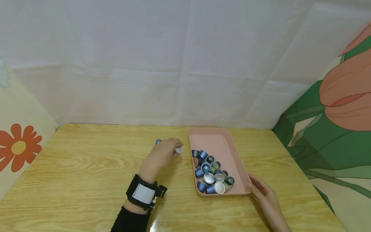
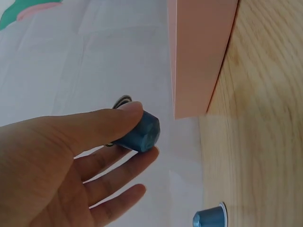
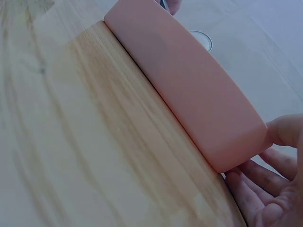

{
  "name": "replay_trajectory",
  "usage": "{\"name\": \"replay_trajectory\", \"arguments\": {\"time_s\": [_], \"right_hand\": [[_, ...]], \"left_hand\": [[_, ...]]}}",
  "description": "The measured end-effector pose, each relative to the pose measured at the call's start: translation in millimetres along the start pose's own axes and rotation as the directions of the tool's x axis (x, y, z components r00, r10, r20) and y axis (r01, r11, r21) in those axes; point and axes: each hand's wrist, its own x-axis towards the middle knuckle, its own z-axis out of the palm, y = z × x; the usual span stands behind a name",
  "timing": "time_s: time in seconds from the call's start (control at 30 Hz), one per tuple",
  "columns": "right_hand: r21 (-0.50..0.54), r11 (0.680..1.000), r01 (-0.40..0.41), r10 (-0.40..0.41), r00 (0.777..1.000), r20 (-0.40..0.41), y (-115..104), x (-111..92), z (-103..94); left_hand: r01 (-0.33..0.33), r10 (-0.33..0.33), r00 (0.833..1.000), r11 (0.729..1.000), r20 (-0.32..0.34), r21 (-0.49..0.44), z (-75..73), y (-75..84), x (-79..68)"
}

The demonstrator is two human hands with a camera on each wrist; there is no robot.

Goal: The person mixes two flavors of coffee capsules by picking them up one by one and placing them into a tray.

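Note:
Between thumb and fingers, my left hand (image 1: 163, 154) pinches a blue coffee capsule (image 2: 143, 135), held in the air left of a pink tray (image 1: 209, 139). In the head view only the capsule's pale lid end shows. Another blue coffee capsule (image 2: 210, 217) is on the table beyond that hand, mostly covered by it in the head view. My right hand (image 1: 266, 196) grips the tray's near right corner, thumb at the rim and fingers against the outside. Several blue, dark, green and silver capsules (image 1: 209, 178) lie jumbled in the tray's near left part.
The tray stands on a wood-grain table (image 1: 87, 180). Behind the table's far edge hangs a white sheet (image 1: 130, 64). Flower-printed panels (image 1: 345, 129) flank it on both sides.

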Motion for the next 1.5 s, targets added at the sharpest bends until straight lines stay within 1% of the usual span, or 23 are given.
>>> {"name": "replay_trajectory", "arguments": {"time_s": [0.1, 0.2, 0.33, 0.47, 0.57, 0.7, 0.8, 0.9, 0.97, 1.13, 1.37, 1.5], "right_hand": [[0.019, 0.999, 0.029, -0.029, 1.000, -0.003, 0.8, -0.8, 0.2], [0.043, 0.997, 0.057, -0.057, 0.998, -0.004, 2.0, -1.8, 0.7], [0.046, 0.997, 0.059, -0.059, 0.998, -0.005, 2.1, -2.2, 0.9], [0.031, 0.999, 0.035, -0.035, 0.999, -0.009, 1.0, -1.3, 0.9], [0.032, 0.999, 0.037, -0.037, 0.999, -0.011, 1.3, -0.7, 1.0], [0.048, 0.997, 0.057, -0.056, 0.998, -0.008, 3.3, -0.1, 0.8], [0.056, 0.997, 0.060, -0.060, 0.998, -0.006, 4.5, 0.3, 0.6], [0.063, 0.997, 0.054, -0.054, 0.999, -0.005, 4.8, 0.4, 0.4], [0.062, 0.997, 0.056, -0.056, 0.998, -0.007, 4.4, -0.1, 0.4], [0.056, 0.996, 0.062, -0.062, 0.998, -0.011, 2.6, -0.3, 1.1], [0.040, 0.999, 0.034, -0.034, 0.999, -0.009, 2.0, -0.8, 1.3], [0.044, 0.998, 0.044, -0.043, 0.999, -0.010, 1.5, -0.8, 1.7]], "left_hand": [[-0.018, 0.018, 1.000, 0.999, -0.003, -0.039, 3.7, 4.2, 1.1], [-0.044, 0.043, 0.999, 0.998, -0.009, -0.052, 8.7, 7.7, 3.3], [-0.097, 0.097, 0.995, 0.995, -0.001, -0.036, 16.8, 14.8, 7.2], [-0.129, 0.129, 0.991, 0.991, 0.032, 0.021, 25.4, 24.9, 9.6], [-0.160, 0.155, 0.986, 0.983, 0.055, 0.093, 31.5, 32.2, 9.8], [-0.213, 0.203, 0.976, 0.961, 0.072, 0.174, 36.1, 41.4, 8.2], [-0.253, 0.243, 0.967, 0.944, 0.072, 0.213, 39.3, 46.1, 6.7], [-0.275, 0.267, 0.961, 0.933, 0.065, 0.234, 43.5, 47.0, 6.1], [-0.274, 0.267, 0.962, 0.932, 0.060, 0.239, 45.9, 46.3, 6.1], [-0.248, 0.240, 0.969, 0.939, 0.063, 0.236, 46.7, 45.2, 6.7], [-0.261, 0.253, 0.965, 0.935, 0.063, 0.240, 49.4, 45.5, 6.5], [-0.249, 0.242, 0.968, 0.939, 0.061, 0.238, 50.8, 43.9, 7.0]]}}
